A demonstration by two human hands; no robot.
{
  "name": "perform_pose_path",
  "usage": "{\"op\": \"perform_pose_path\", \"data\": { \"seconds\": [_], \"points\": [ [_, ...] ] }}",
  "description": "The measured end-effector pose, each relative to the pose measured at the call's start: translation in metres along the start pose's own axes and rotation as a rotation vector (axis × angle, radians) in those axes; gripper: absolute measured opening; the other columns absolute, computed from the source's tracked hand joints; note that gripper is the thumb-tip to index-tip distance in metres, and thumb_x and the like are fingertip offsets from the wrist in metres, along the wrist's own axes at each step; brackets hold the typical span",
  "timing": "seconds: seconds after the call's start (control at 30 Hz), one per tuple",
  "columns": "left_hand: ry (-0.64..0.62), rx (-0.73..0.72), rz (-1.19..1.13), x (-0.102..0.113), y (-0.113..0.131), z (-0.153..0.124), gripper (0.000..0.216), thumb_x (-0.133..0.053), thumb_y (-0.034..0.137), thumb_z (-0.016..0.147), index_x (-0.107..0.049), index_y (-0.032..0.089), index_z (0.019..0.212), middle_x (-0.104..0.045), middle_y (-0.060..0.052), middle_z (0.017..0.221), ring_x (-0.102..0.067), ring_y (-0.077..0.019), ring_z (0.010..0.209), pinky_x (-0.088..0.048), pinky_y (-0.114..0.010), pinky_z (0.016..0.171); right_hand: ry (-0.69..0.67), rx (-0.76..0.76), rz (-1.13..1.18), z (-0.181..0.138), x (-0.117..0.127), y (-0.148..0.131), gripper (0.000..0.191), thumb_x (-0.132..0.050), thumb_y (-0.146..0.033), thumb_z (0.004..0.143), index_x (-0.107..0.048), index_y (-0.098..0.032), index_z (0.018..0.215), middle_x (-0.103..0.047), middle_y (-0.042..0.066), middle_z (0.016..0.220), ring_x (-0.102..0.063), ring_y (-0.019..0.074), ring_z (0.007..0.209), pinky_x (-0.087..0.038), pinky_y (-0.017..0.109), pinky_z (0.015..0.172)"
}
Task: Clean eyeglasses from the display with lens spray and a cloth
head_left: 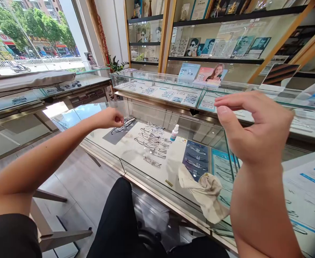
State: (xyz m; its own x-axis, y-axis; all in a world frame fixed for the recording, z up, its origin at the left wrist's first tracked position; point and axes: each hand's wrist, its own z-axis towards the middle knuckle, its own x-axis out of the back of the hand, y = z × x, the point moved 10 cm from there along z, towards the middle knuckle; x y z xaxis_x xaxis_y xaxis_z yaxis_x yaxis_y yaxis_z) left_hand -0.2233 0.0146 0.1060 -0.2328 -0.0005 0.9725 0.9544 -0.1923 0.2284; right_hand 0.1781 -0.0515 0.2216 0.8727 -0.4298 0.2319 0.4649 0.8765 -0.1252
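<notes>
My left hand (109,118) has its grip pinched on the black glasses (124,125) at ten o'clock on the glass tabletop (136,157); I judge I'm mid-pickup. My right hand (250,125) hovers empty, fingers loosely spread. Next: a gentle lift.

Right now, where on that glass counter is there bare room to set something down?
The glass counter is bare between the cloth and the lowest of the eyeglasses, and along its near edge. It is crowded by the left hand, holding black glasses, and near the spray bottle.
</notes>
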Motion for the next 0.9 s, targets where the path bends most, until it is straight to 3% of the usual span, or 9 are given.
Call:
{"op": "perform_pose_path", "data": {
  "seconds": [0.13, 0.27, 0.67, 0.9],
  "points": [
    [-0.100, 0.066, 0.207, -0.013, -0.052, -0.004, 0.022, -0.070, 0.038, 0.073, -0.080, 0.023, 0.085, -0.077, -0.004, 0.079, -0.061, -0.0194, 0.071, -0.038, -0.030, 0.069, -0.015, 0.004, -0.008, -0.001, -0.003, 0.002, 0.011, -0.070, -0.029, 0.091, -0.081, -0.025, 0.088, -0.084, 0.009, 0.092, -0.081, 0.0261, 0.091, -0.061, 0.042, 0.088],
    [-0.147, 0.122, 0.337, -0.030, -0.082, -0.009, 0.020, -0.069, 0.030, 0.071, -0.079, 0.022, 0.086, -0.081, -0.007, 0.089, -0.061, -0.0212, 0.076, -0.037, -0.030, 0.069, -0.008, 0.028, 0.000, -0.002, -0.003, 0.002, 0.010, -0.071, -0.028, 0.090, -0.081, -0.026, 0.089, -0.085, 0.009, 0.092, -0.081, 0.0269, 0.090, -0.060, 0.043, 0.086],
    [-0.105, 0.049, 0.295, -0.078, -0.142, -0.001, 0.017, -0.067, 0.030, 0.086, -0.082, 0.024, 0.090, -0.081, -0.005, 0.092, -0.064, -0.0199, 0.080, -0.041, -0.028, 0.075, -0.063, 0.007, -0.029, -0.004, -0.007, 0.002, 0.012, -0.070, -0.028, 0.095, -0.081, -0.025, 0.091, -0.085, 0.009, 0.096, -0.081, 0.0270, 0.095, -0.061, 0.043, 0.087],
    [-0.161, 0.100, 0.462, -0.084, -0.152, 0.012, 0.033, -0.059, 0.017, 0.087, -0.083, 0.023, 0.109, -0.083, -0.007, 0.108, -0.073, -0.0247, 0.095, -0.048, -0.031, 0.077, -0.111, -0.023, -0.027, -0.003, -0.009, -0.002, 0.017, -0.067, -0.028, 0.100, -0.080, -0.020, 0.092, -0.082, 0.011, 0.096, -0.078, 0.0258, 0.095, -0.059, 0.041, 0.084]
  ]
}}
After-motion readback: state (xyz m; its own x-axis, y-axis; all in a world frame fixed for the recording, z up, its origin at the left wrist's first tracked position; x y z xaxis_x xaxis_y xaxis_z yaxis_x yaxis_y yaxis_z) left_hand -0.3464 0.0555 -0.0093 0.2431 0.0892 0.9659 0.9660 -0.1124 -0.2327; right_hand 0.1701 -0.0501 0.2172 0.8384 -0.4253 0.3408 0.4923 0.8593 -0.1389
